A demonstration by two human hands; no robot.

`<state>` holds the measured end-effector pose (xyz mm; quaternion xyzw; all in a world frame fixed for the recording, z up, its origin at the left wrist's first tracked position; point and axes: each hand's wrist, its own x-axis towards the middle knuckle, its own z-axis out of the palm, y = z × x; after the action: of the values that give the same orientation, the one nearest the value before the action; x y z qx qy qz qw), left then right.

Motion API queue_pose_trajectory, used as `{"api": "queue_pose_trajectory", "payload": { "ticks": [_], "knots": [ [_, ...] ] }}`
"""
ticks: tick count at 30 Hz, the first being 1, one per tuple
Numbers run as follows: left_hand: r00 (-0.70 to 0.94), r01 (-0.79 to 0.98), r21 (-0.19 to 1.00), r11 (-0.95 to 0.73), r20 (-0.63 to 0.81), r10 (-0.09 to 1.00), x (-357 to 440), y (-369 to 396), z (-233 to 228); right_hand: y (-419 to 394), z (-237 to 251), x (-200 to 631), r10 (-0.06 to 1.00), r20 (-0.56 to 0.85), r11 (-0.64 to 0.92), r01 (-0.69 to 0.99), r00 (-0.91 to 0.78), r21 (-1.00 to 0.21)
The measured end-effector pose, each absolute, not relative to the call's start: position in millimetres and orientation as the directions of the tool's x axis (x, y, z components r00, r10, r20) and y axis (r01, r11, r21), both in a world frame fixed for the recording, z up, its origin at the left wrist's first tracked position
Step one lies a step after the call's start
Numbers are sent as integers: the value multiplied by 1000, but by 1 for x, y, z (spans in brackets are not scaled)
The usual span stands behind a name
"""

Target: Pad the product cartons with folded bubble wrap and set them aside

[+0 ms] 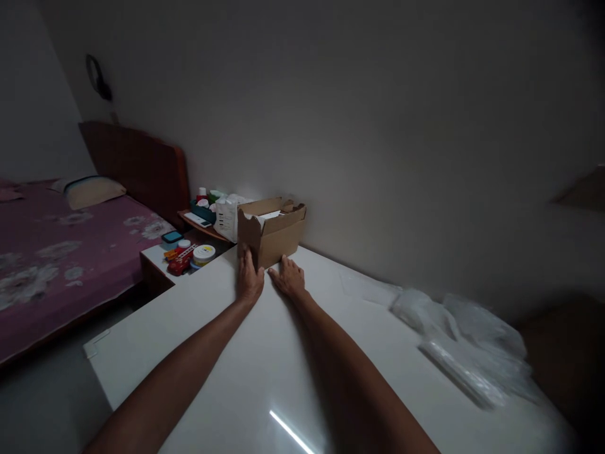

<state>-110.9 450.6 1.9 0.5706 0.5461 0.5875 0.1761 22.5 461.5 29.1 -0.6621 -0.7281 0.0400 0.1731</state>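
An open-topped cardboard box (281,243) stands at the far end of the white table (227,384), close to the wall. White paper-like items (270,215) show inside it. My left hand (249,277) lies against the box's left front corner, fingers stretched upward along its side. My right hand (289,277) rests on the table at the lower front edge of the box, fingers spread and pointing at it. Neither hand wraps round anything. Both arms reach straight forward across the table.
Clear plastic bags (467,340) lie along the table's right side, by the wall. Left of the box, a low cabinet holds a red toy (182,260), a round yellow-labelled tub (204,253) and a blue container (172,238). A bed (85,252) stands further left.
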Motion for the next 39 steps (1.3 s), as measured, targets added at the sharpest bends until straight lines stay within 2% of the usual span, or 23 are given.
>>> {"api": "queue_pose_trajectory", "payload": {
  "ticks": [9,16,19,23,27,29,31,33,35,37,39],
  "knots": [
    [-221,477,833,-279,421,880,-118,463,1,486,33,29,984,166,100,969,-63,-228],
    [-215,561,805,-192,365,906,-119,458,9,459,39,37,972,164,193,967,-166,-165],
    [-240,584,801,-129,322,916,-120,450,15,414,37,45,958,148,267,955,-247,-131],
    [-225,631,774,-56,251,941,-121,425,24,316,35,64,929,121,362,927,-349,-102],
    [-156,726,688,-22,196,968,-114,399,24,200,35,92,856,209,493,868,-473,-55],
    [-72,772,631,-71,198,978,-107,386,18,146,35,113,818,232,547,837,-526,-34],
    [32,797,585,-152,210,977,-98,369,9,97,37,142,823,204,548,835,-530,-45],
    [171,826,498,-263,223,960,-88,347,-2,56,46,180,860,196,489,871,-470,-56],
    [310,853,372,-368,207,928,-75,320,-12,22,66,225,914,261,332,942,-311,-40],
    [433,847,258,-465,173,885,-58,285,-17,-7,99,273,911,406,76,997,-73,9],
    [548,793,212,-571,162,821,-36,244,-16,-31,138,320,823,552,-229,968,136,103]
  ]
}}
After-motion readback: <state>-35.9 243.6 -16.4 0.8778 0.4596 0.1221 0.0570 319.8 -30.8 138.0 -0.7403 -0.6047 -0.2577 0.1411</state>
